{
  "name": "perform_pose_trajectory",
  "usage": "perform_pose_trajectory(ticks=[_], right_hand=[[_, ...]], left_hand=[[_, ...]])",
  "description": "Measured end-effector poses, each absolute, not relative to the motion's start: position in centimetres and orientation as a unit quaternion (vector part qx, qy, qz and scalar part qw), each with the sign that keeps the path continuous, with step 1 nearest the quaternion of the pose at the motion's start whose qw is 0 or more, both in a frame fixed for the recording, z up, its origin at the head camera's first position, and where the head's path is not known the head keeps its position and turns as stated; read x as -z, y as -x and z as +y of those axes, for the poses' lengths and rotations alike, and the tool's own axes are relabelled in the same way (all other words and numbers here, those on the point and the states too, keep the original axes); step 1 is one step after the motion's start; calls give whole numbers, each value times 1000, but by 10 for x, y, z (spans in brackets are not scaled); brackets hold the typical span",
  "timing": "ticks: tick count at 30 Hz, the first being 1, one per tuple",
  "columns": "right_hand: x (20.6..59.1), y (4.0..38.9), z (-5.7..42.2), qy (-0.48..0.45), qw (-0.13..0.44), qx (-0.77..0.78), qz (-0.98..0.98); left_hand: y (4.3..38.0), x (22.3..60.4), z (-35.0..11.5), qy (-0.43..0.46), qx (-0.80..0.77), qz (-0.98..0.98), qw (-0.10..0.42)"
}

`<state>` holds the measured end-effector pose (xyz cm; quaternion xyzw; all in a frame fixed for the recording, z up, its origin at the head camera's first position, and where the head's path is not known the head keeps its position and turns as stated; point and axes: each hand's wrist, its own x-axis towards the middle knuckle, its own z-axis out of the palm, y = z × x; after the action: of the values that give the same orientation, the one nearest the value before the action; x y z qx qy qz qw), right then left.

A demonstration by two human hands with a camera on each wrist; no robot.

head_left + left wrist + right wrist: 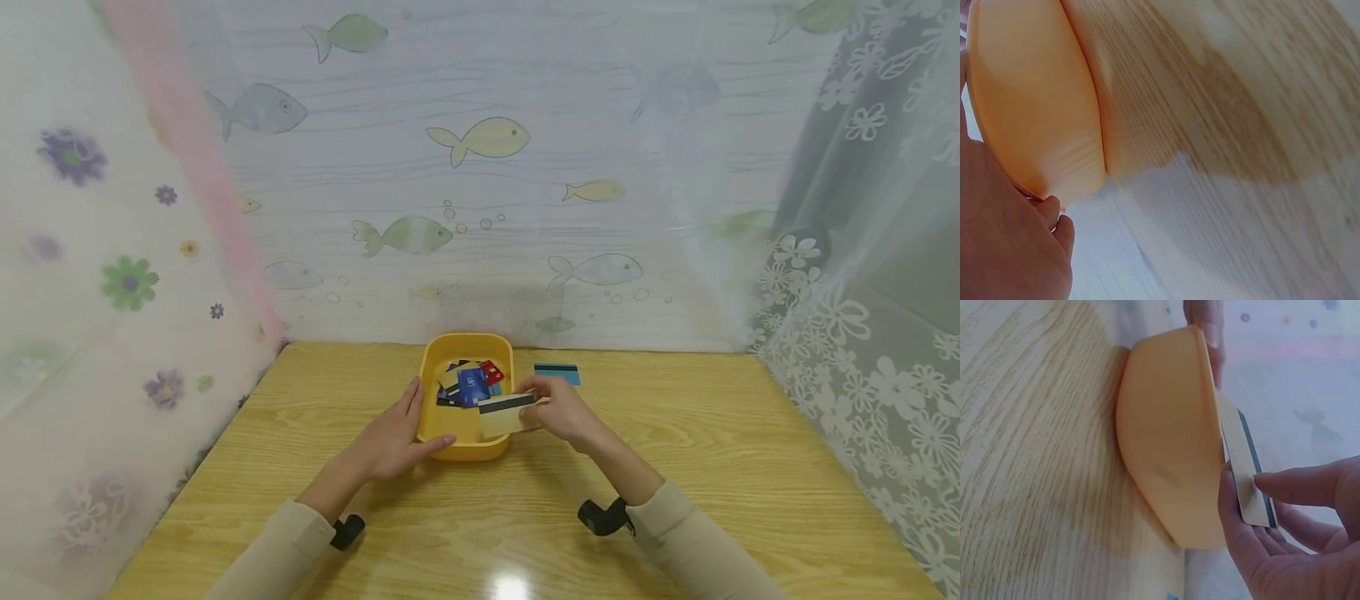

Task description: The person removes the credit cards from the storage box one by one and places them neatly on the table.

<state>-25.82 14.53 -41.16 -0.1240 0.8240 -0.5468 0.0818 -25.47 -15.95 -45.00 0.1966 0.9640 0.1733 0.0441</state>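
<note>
A yellow plastic bin point(471, 452) stands on the table with several bank cards inside, among them a dark blue card point(472, 388) and a red card point(491, 371). My left hand point(390, 442) holds the bin at its left side, thumb over the near rim. Over the bin's right rim, my right hand point(564, 412) pinches a cream-gold card point(495, 422) with a black stripe between thumb and fingers. In the right wrist view this card point(1239, 459) is tilted beside the bin's rim point(1205, 369). Some cards in the pile are partly covered.
A light blue card point(557, 377) with a dark stripe lies on the wooden table point(697, 450), right of the bin and just beyond my right hand. A fish-patterned curtain point(480, 200) hangs behind the table; floral sheets hang at both sides.
</note>
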Motion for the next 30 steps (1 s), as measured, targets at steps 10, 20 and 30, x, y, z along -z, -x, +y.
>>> perform_pose_trajectory(ticks=[10, 20, 30], right_hand=[[402, 258, 154, 115, 84, 564, 813], [391, 261, 174, 118, 64, 539, 832], [388, 263, 192, 108, 55, 526, 842]], left_hand=[[252, 448, -159, -198, -169, 964, 49], [251, 447, -159, -193, -170, 965, 51], [252, 446, -159, -193, -173, 965, 51]])
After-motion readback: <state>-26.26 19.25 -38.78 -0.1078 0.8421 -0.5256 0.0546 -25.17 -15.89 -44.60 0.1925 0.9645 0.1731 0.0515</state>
